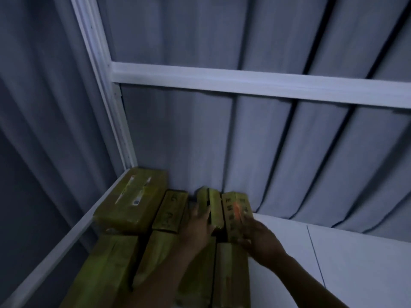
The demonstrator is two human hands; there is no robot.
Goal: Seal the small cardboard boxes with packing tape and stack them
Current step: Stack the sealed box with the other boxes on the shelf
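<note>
Several small cardboard boxes lie packed together in the corner of a white shelf (333, 252), dim and yellowish in the low light. My left hand (198, 227) rests against the left side of a narrow box (213, 205) in the back row. My right hand (259, 236) grips the neighbouring box (233, 210), which bears dark lettering and an orange mark. A larger taped box with labels (131, 198) sits at the back left, a flat box (171, 211) beside it. More boxes (111, 263) fill the front row under my forearms. No tape roll is in view.
A grey curtain (244, 141) hangs behind the white shelf frame (244, 82). A white upright post (104, 85) and a side rail (55, 252) bound the shelf at the left. Bare white shelf surface extends to the right of the boxes.
</note>
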